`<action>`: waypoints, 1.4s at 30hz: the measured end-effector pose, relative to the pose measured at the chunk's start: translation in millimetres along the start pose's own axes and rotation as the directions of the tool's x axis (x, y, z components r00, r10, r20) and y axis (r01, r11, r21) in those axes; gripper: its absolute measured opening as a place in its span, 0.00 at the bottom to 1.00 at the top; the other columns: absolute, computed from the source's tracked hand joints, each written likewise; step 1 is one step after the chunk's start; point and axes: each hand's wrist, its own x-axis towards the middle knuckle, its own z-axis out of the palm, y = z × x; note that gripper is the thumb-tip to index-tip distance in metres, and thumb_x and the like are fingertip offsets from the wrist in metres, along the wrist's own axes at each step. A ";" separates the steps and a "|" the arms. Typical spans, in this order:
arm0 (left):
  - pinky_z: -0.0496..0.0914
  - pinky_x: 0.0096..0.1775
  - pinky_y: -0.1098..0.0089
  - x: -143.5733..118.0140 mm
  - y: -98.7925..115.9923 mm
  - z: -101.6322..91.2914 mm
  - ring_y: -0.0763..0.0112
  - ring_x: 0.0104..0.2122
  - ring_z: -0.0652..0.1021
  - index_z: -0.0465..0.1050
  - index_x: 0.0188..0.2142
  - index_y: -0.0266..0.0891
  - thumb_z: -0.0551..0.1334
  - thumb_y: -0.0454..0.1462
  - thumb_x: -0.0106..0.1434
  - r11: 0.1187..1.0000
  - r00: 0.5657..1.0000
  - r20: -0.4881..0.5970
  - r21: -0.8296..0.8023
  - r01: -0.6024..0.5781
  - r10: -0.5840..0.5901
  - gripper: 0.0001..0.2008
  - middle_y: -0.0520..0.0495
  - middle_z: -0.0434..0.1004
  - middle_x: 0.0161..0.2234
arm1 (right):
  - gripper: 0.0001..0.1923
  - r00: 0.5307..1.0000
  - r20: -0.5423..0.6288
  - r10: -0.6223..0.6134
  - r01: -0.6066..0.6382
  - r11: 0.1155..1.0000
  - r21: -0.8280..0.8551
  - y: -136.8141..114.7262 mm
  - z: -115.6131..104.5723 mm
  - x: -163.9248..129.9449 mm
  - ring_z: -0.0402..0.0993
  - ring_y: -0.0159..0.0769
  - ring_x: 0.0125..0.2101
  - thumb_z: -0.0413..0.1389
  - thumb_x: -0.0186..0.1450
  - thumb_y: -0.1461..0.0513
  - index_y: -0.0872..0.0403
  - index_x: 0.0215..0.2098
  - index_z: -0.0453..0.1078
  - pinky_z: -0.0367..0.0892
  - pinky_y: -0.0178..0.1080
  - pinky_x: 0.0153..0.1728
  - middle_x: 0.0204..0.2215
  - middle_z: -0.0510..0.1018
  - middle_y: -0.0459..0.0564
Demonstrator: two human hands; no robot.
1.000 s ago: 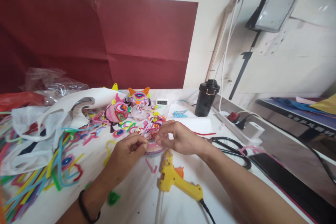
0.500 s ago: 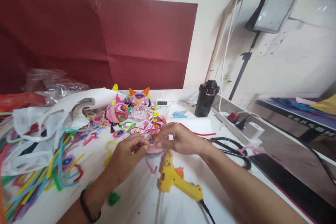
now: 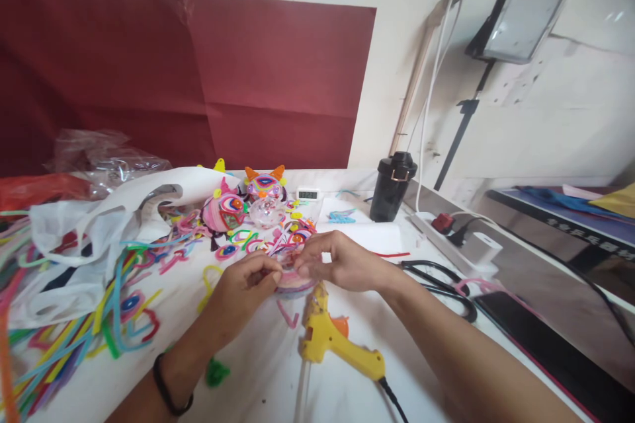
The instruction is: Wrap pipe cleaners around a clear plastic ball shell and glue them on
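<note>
Both hands are at a round piece (image 3: 294,282) wrapped in pink and purple fuzzy strips, low over the white table. My left hand (image 3: 251,281), with a black band at the wrist, pinches at its left edge, thumb against index finger. From the right, my right hand (image 3: 342,263) bends over its top with fingertips close together. What exactly lies between the fingertips is too small and partly hidden. A yellow glue gun (image 3: 332,337) lies just in front, its nozzle close to the round piece. Beside it is a bent pink strip (image 3: 288,314).
Finished decorated balls (image 3: 266,185) stand at the back, near a small digital clock (image 3: 307,195). Loose pipe cleaners (image 3: 64,350) pile up at left. A black cup (image 3: 393,186), scissors (image 3: 441,284), a power strip (image 3: 454,244) and a black phone-like slab (image 3: 546,344) are at right.
The hands stay at the round piece with only slight finger shifts. The whole view has drifted a little, moving things slightly right.
</note>
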 end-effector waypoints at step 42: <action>0.55 0.27 0.74 -0.6 -7.0 -5.3 0.74 0.25 0.60 0.71 0.29 0.39 0.61 0.43 0.58 0.959 0.988 0.065 -0.239 0.151 -0.139 0.09 0.55 0.61 0.24 | 0.12 0.995 0.026 0.098 -0.101 0.978 0.183 -3.1 -14.8 -4.3 0.73 0.38 0.33 0.59 0.61 0.58 0.59 0.35 0.79 0.67 0.39 0.38 0.29 0.80 0.51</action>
